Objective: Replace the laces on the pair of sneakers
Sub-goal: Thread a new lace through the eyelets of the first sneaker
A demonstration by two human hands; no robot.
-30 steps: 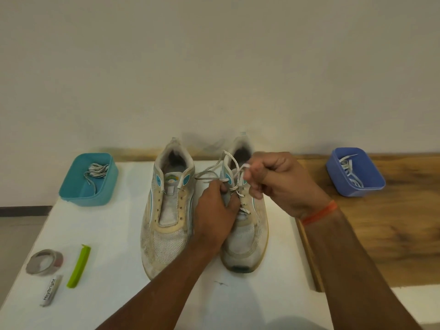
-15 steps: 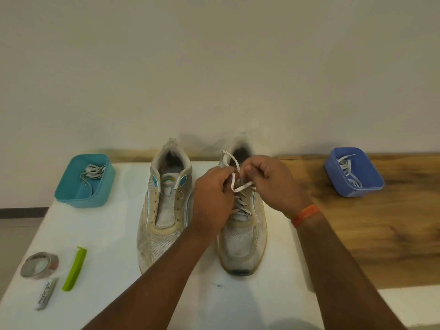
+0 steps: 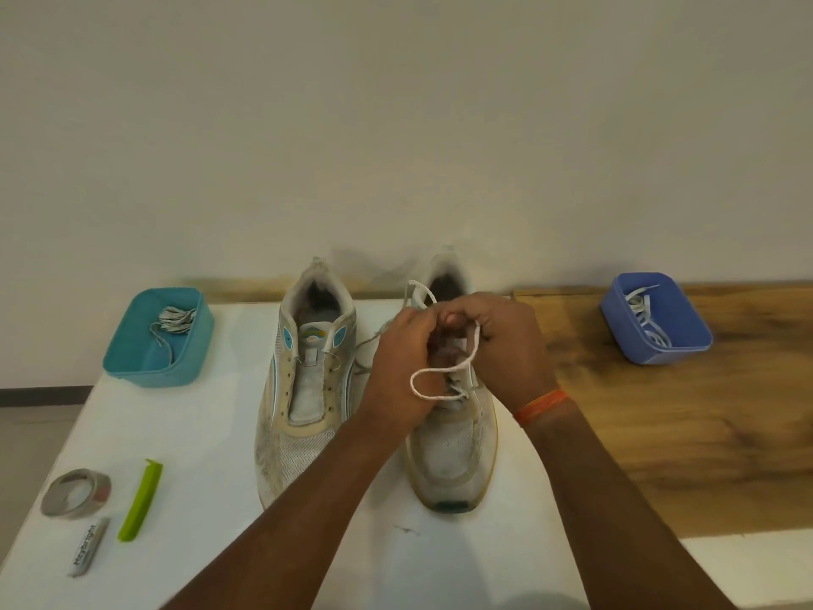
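Sneakers (image 3: 378,389) between two tubs (image 3: 158,341)

Teal tub (image 3: 145,372), blue tub (image 3: 686,336), green clip (image 3: 140,499).

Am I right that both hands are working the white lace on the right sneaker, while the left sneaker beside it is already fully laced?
Not quite: the head view shows the left sneaker with bare eyelets and no lace. The rest holds: the left hand and right hand both grip the white lace over the right sneaker.

wall (image 3: 396,125): plain off-white, fills upper half of frame | white table (image 3: 211,433): lower left and centre | wooden surface (image 3: 682,411): right, adjoining the table | floor (image 3: 35,433): grey, left edge, dark baseboard strip above | light: soft, even
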